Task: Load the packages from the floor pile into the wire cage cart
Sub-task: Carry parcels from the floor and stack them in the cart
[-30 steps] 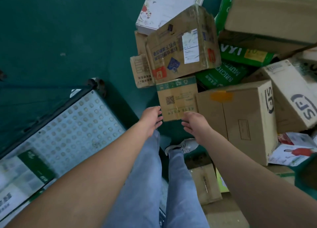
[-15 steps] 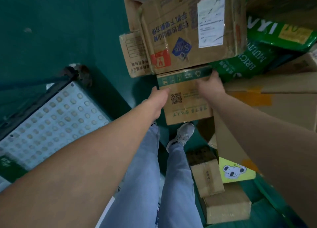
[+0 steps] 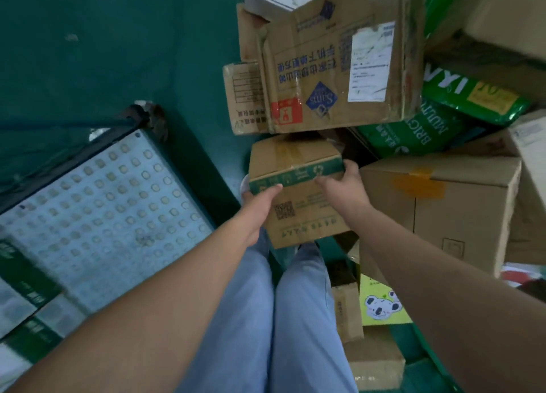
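Floor [image 3: 88,52]: dark green, bearing cart and pile.

Cart [image 3: 97,215]: at the floor's left side; a pale perforated deck with a dark rim, one caster [image 3: 153,117] at its far corner. Green-and-white packs [image 3: 26,289] lie at the deck's near left edge, blurred.

Pile: along the floor's right side.
- Big carton [image 3: 449,212]: plain brown, orange tape on top, at the pile's near right, just beside the right forearm.
- Labelled carton [image 3: 334,67]: brown, crushed, blue print, red sticker, white shipping label; at the pile's far middle, just beyond the held box.
- Green bags [image 3: 428,126]: glossy, white lettering, between the labelled carton and the big carton.
- Side carton [image 3: 242,97]: small, brown, touching the labelled carton's left side.
- Koala pack [image 3: 381,304]: yellow-green, at the pile's near edge below the big carton.
- Low cartons [image 3: 348,313]: small, brown, on the floor beside the right leg.

Box [image 3: 295,191]: small brown carton with a green band and a QR code, taped top. It is held at the pile's near left edge, above the knees, tilted with its far end up; whether its far end touches the labelled carton cannot be told.

Left hand [image 3: 260,200]: grasps the box's left side, thumb lying on the green band, fingers hidden behind.

Right hand [image 3: 342,182]: grasps the box's right far corner, fingers curled over the green band.

Legs [image 3: 266,318]: light blue jeans, below the box.
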A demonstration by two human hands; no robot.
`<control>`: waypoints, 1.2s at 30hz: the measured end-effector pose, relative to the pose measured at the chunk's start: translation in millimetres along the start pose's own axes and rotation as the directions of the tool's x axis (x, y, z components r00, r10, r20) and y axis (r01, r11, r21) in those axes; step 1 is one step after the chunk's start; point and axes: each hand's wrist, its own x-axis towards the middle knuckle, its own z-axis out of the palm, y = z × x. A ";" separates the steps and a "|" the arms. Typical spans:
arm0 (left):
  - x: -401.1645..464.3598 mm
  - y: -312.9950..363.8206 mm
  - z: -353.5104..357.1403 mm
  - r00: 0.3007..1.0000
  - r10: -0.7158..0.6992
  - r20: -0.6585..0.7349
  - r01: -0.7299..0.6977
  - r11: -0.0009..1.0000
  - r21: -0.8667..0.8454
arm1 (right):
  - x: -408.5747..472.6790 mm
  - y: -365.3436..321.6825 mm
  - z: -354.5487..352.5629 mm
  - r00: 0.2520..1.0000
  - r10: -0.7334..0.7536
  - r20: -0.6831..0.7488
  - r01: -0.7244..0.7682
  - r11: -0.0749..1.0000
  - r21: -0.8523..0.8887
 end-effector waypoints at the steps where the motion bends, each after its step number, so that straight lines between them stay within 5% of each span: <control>1: -6.6 -4.2 -2.5 1.000 0.009 -0.020 -0.009 1.000 -0.016 | -4.9 2.4 1.8 1.000 -0.003 0.000 0.003 1.000 0.007; 18: -190.2 -62.8 -49.9 0.960 0.120 -0.255 -0.187 0.948 -0.257 | -179.9 -38.9 -28.2 0.952 -0.221 0.211 0.264 0.943 -0.204; 31: -300.0 -205.4 -121.6 0.917 0.049 -0.397 -0.298 0.745 -0.597 | -336.9 -53.9 21.4 0.862 -0.318 0.394 0.499 0.668 -0.552; 36: -345.7 -266.4 -141.4 0.918 0.022 -0.395 -0.335 0.572 -0.748 | -381.0 -47.6 70.5 0.756 -0.371 0.539 0.650 0.519 -0.554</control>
